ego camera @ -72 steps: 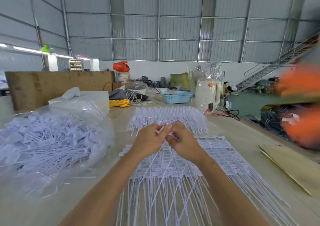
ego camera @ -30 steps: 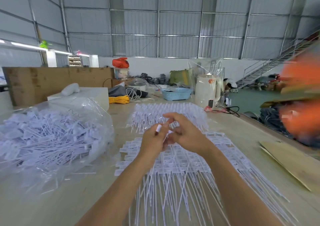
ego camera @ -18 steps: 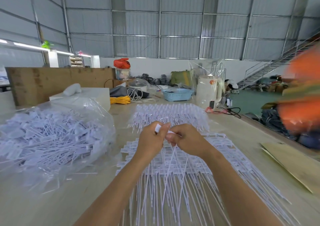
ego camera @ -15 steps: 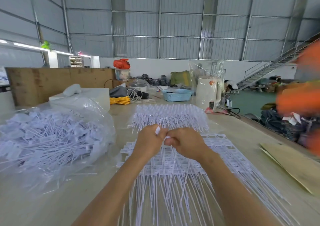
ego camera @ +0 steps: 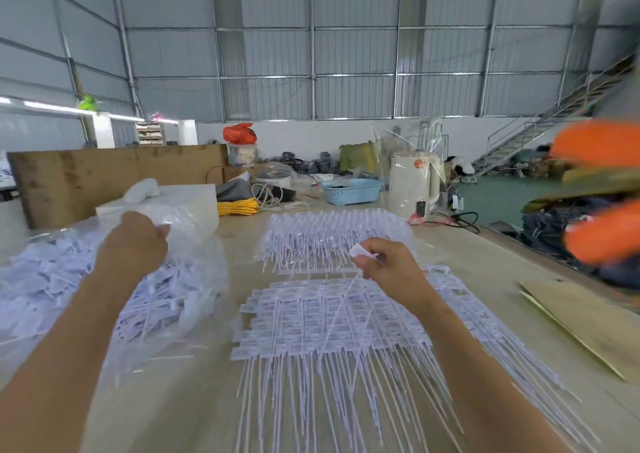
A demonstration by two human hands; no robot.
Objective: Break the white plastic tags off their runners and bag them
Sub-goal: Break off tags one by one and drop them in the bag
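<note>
A sheet of white plastic tags on their runners (ego camera: pixel 332 317) lies in front of me, long thin tails pointing toward me. A second batch of tags (ego camera: pixel 332 237) lies farther back. At the left sits a clear plastic bag (ego camera: pixel 194 279) full of loose white tags. My left hand (ego camera: pixel 133 244) grips the bag's upper edge. My right hand (ego camera: pixel 388 265) hovers over the sheet and pinches a loose white tag (ego camera: pixel 358 251), its thin tail hanging down toward the sheet.
A cardboard sheet (ego camera: pixel 585 321) lies at the table's right edge. Behind stand a white box (ego camera: pixel 194 199), yellow cord (ego camera: pixel 239 206), a blue basket (ego camera: pixel 351 191) and a white kettle (ego camera: pixel 410 185). Blurred orange shapes (ego camera: pixel 602 192) move at the right.
My hands were joined over the sheet, working a tag. They have parted: the left went left to the bag's edge, and the right holds the freed tag.
</note>
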